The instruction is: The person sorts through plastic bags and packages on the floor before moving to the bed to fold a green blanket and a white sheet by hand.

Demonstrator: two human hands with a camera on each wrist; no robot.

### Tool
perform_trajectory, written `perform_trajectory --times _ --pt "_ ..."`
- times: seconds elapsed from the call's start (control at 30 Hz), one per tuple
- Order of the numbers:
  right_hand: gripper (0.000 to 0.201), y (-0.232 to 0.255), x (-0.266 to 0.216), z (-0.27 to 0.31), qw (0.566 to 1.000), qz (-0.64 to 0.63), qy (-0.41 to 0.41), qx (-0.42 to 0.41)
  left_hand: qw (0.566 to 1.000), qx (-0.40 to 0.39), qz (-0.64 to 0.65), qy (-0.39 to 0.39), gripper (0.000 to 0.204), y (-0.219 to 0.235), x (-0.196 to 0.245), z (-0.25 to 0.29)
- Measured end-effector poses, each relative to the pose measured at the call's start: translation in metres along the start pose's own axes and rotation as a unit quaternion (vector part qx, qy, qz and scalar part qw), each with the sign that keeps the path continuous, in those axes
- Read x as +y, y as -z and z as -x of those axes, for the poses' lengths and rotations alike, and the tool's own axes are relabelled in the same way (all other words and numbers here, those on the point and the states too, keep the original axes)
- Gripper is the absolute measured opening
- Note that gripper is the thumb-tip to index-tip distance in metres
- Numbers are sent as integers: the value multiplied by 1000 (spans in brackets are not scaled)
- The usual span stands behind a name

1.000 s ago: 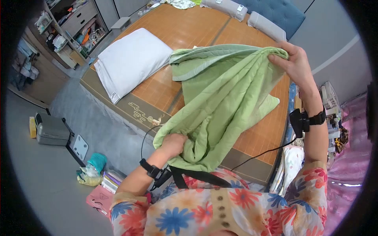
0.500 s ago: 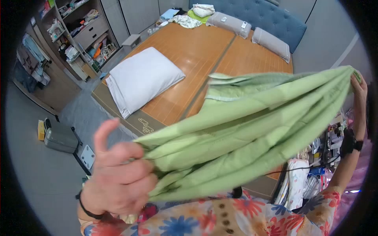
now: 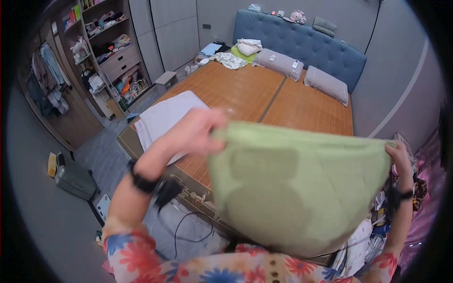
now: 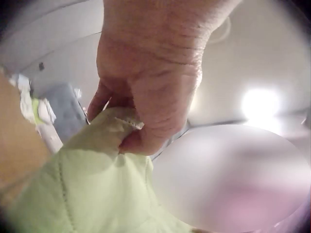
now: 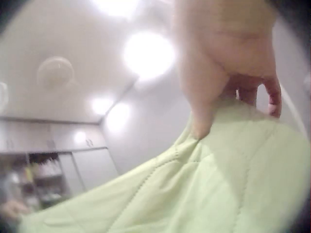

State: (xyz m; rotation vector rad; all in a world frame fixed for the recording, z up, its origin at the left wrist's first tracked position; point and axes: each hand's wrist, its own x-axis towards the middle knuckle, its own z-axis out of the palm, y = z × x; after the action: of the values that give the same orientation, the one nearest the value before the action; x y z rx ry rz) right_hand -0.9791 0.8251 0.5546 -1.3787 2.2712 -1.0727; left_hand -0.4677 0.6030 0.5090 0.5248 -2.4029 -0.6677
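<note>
A green quilted cloth (image 3: 292,188) is stretched between both hands in front of the body in the head view, its lower part sagging. The left hand (image 3: 198,132), blurred, holds its upper left corner; in the left wrist view that hand (image 4: 150,73) pinches the cloth (image 4: 102,189) between thumb and fingers. At the upper right corner the right hand (image 3: 398,155) grips the edge. The right wrist view shows the right hand (image 5: 228,68) with its thumb pressed on the cloth (image 5: 194,179). A folded white cloth (image 3: 165,115) lies on the bed, partly behind the left arm.
The bed (image 3: 226,92) has a brown mat, two grey pillows (image 3: 278,63) and a blue headboard (image 3: 302,42). Open shelves (image 3: 111,47) stand at the back left, a suitcase (image 3: 75,181) on the floor at left. Stacked items lie right of the bed. A black cable (image 3: 177,231) hangs by the left arm.
The left hand has risen and now holds a corner of the green cloth. The right hand went outward, then lower. The bunched cloth is spread out. The head view has tilted up toward the headboard.
</note>
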Motion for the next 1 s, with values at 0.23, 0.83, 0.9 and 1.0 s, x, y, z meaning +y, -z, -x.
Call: perform_trajectory --times 0.23,0.83,0.9,1.0 --pt "28 106 -26 -151 977 -61 140 150 918 242 -294 -112 22 74 -5 -210" --pt "30 52 42 131 972 123 83 184 913 77 -326 -233 17 -9 80 53" --pt "19 3 71 199 993 82 -28 85 953 -26 -241 -180 14 -54 57 117" --pt "14 -78 142 297 962 -116 -248 -8 977 -157 -106 -94 8 -113 24 197"
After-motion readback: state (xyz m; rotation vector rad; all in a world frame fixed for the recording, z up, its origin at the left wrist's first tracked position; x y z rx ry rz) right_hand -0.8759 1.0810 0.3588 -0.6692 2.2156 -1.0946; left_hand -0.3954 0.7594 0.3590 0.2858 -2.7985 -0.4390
